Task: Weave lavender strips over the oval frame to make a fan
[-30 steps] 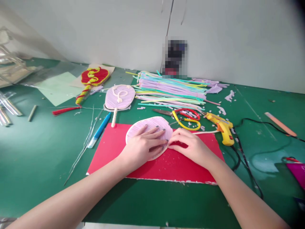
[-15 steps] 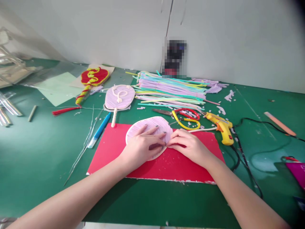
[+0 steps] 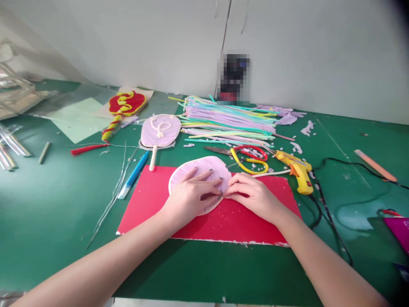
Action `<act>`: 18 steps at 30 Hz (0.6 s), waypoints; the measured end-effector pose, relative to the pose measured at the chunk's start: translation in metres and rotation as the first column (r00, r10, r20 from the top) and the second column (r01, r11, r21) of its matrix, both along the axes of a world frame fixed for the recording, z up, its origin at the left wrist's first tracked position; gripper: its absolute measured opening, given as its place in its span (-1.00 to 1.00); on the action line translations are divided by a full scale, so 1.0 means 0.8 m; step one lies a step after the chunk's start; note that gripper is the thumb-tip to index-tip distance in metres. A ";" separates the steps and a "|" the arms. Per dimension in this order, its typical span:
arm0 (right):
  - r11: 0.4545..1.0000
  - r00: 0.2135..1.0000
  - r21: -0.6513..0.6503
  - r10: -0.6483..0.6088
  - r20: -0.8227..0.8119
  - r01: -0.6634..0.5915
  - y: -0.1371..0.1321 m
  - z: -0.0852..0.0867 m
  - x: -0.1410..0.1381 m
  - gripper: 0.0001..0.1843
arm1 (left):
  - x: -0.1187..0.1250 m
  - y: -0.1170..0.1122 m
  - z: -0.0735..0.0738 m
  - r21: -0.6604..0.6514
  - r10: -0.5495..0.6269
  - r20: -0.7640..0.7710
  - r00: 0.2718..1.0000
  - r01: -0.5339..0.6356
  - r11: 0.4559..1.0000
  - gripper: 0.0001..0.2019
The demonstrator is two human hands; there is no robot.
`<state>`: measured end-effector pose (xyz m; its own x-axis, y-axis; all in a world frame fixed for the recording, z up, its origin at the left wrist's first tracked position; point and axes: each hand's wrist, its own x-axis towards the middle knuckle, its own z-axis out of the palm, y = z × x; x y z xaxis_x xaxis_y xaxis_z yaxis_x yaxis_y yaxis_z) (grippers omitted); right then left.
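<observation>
A lilac fan-shaped disc (image 3: 211,164), ribbed with pipe cleaners and edged in cream, lies on a red board (image 3: 153,192). My left hand (image 3: 191,194) rests flat on it with the fingers spread, covering its lower left part. At the disc's right edge my right hand (image 3: 246,189) is closed in a pinch on the cream rim; the fingertips of both hands nearly meet there. A cream pipe cleaner (image 3: 271,174) stretches from behind my right hand toward the glue gun; whether it joins the rim is hidden.
Red-and-yellow-handled scissors (image 3: 249,157) and a yellow glue gun (image 3: 302,170) with a black cord lie behind the board. Pipe cleaners (image 3: 230,119) are heaped at the back. To the left are a lilac fan (image 3: 166,136), a red-yellow fan (image 3: 137,102) and a blue pen (image 3: 137,170).
Almost nothing differs. Both hands keep their places on the disc, with only a tiny shift of the right fingertips at the rim.
</observation>
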<state>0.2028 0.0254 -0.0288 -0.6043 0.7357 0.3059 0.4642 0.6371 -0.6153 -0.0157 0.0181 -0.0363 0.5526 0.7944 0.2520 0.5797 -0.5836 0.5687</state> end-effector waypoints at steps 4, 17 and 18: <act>1.000 1.000 -0.006 -0.001 0.014 0.001 0.000 0.001 0.000 -0.81 | 0.000 0.000 0.000 0.007 -0.011 -0.014 1.000 0.011 1.000 -0.85; 1.000 1.000 0.016 0.005 0.029 -0.005 0.001 -0.002 0.001 -0.83 | 0.000 0.000 -0.002 0.013 0.003 -0.004 1.000 -0.003 1.000 -0.86; 1.000 1.000 0.014 0.004 0.025 -0.005 0.001 -0.002 0.000 -0.83 | 0.000 0.000 -0.002 0.014 0.003 -0.004 1.000 -0.003 1.000 -0.86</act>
<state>0.2032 0.0260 -0.0303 -0.6154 0.7286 0.3006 0.4766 0.6477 -0.5944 -0.0153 0.0179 -0.0382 0.5515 0.7924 0.2608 0.5833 -0.5898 0.5584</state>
